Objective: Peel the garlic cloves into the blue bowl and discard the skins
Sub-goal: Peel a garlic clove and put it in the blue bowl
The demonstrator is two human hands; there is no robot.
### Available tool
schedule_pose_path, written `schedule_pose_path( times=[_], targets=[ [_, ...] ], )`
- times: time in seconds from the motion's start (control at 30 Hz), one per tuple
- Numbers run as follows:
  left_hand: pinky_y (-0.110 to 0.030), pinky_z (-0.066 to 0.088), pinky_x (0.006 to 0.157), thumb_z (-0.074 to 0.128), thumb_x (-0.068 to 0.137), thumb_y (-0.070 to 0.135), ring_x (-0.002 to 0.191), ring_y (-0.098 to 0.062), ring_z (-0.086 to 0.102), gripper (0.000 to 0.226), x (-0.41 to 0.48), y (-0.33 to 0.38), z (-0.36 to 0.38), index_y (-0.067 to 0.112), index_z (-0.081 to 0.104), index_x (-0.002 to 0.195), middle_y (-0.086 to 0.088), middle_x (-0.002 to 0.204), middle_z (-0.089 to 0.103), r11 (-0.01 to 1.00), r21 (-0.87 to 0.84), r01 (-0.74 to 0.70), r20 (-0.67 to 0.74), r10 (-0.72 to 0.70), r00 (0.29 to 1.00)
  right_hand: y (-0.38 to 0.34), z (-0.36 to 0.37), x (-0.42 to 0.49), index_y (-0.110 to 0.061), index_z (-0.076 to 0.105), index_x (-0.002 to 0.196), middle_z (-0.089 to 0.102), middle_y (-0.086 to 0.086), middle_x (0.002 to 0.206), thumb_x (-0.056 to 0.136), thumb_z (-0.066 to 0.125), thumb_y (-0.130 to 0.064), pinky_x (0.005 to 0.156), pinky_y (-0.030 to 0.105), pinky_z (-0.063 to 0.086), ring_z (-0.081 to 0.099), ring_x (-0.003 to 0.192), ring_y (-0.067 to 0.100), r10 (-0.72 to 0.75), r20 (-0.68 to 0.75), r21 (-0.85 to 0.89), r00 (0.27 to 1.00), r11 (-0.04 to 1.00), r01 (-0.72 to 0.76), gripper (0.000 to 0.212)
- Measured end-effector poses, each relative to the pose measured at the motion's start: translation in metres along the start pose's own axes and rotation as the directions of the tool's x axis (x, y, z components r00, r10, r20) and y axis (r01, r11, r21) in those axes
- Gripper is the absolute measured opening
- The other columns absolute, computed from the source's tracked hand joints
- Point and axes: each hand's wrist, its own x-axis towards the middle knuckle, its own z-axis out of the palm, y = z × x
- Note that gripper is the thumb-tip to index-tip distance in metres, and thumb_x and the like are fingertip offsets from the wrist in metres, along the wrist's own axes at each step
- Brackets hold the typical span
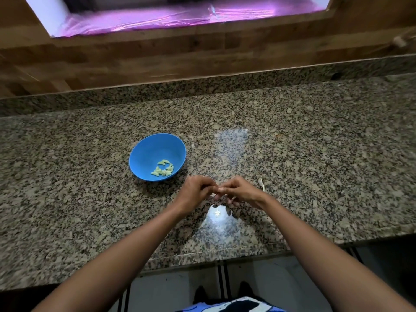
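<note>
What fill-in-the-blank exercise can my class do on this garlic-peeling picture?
The bowl holding peeled cloves is ____ in colour. It stands to the ____ of the left hand. The left hand and right hand pinch a garlic clove; a pale scrap lies nearer the ____ hand.
Missing words: blue; left; right.

Speckled granite counter (90,199), wooden wall (135,57)

The speckled granite counter (315,154) carries a blue bowl (148,154); well right of the bowl lies a pale garlic scrap (261,183).
</note>
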Motion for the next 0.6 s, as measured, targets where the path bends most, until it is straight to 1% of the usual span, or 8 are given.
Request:
schedule_pose_path(
  times=[0.07,0.17,0.27,0.33,0.4,0.47,0.53,0.6],
  targets=[
    [-0.015,0.048,0.057,0.062,0.089,0.012,0.066,-0.011,0.062,0.01,-0.002,-0.002,0.002,0.012,0.071,0.093,-0.001,0.078,0.069,0.999,0.027,-0.021,-0.016,0.021,1.0,-0.002,0.0,0.001,0.004,0.066,0.099,0.071,0.018,0.089,0.089,0.056,-0.011,0.037,0.015,0.037,0.051,0.044,0.009,0.035,0.0,-0.021,0.999,0.999,-0.035,0.021],
    [-0.014,0.05,0.059,0.057,0.092,0.011,0.066,-0.014,0.063,0.015,-0.004,-0.004,0.004,0.008,0.069,0.1,-0.004,0.082,0.069,0.983,0.159,-0.096,-0.021,0.101,0.995,-0.004,0.002,0.001,0.005,0.065,0.093,0.068,0.009,0.071,0.092,0.054,-0.012,0.038,0.015,0.035,0.048,0.042,0.008,0.048,-0.038,-0.155,0.998,0.986,-0.054,0.021],
    [-0.023,0.049,0.063,0.045,0.099,0.014,0.068,-0.019,0.057,0.022,-0.002,-0.011,0.003,0.001,0.063,0.099,-0.01,0.083,0.064,0.881,0.403,-0.247,0.169,0.194,0.966,-0.001,0.006,-0.001,-0.004,0.067,0.088,0.062,0.0,0.065,0.091,0.054,-0.019,0.044,0.015,0.036,0.046,0.047,0.008,-0.009,-0.11,-0.35,0.994,0.936,-0.031,0.02],
    [-0.021,0.039,0.061,0.039,0.102,0.018,0.069,-0.017,0.05,0.025,-0.001,-0.01,0.003,0.004,0.057,0.093,-0.007,0.082,0.056,0.869,0.439,-0.229,0.215,0.145,0.966,0.002,0.01,-0.004,-0.004,0.068,0.09,0.063,0.001,0.069,0.091,0.054,-0.02,0.048,0.015,0.039,0.049,0.05,0.01,-0.144,-0.165,-0.489,0.976,0.871,0.046,0.022],
    [-0.018,0.035,0.061,0.039,0.101,0.022,0.068,-0.013,0.047,0.028,-0.001,-0.004,0.004,0.004,0.057,0.087,-0.005,0.08,0.054,0.953,0.293,-0.078,0.177,0.026,0.984,0.004,0.014,-0.006,-0.004,0.069,0.096,0.063,0.0,0.075,0.093,0.051,-0.019,0.055,0.014,0.044,0.052,0.053,0.009,-0.336,-0.159,-0.674,0.928,0.724,0.146,0.023],
    [-0.018,0.035,0.057,0.042,0.1,0.021,0.062,-0.009,0.043,0.029,-0.001,0.0,0.004,0.007,0.058,0.08,-0.002,0.073,0.053,0.99,-0.029,0.14,0.195,-0.132,0.972,0.006,0.016,-0.006,-0.004,0.07,0.094,0.059,-0.001,0.071,0.094,0.046,-0.023,0.059,0.016,0.046,0.053,0.053,0.011,-0.504,-0.1,-0.802,0.858,0.551,0.23,0.031],
    [-0.019,0.031,0.051,0.044,0.099,0.017,0.054,-0.009,0.038,0.029,-0.002,-0.001,0.002,0.01,0.053,0.072,0.001,0.063,0.048,0.901,-0.31,0.304,0.288,-0.216,0.933,0.009,0.011,-0.002,-0.008,0.071,0.078,0.058,-0.002,0.058,0.092,0.038,-0.03,0.053,0.017,0.043,0.049,0.046,0.011,-0.638,-0.025,-0.881,0.769,0.378,0.285,0.042],
    [-0.02,0.031,0.051,0.045,0.098,0.016,0.053,-0.009,0.038,0.029,-0.004,-0.001,0.0,0.011,0.054,0.07,0.002,0.06,0.047,0.823,-0.419,0.383,0.346,-0.245,0.906,0.013,0.008,0.003,-0.013,0.07,0.072,0.058,-0.002,0.054,0.091,0.036,-0.033,0.047,0.014,0.037,0.049,0.044,0.01,-0.675,0.019,-0.934,0.738,0.251,0.254,0.044]
  ],
)
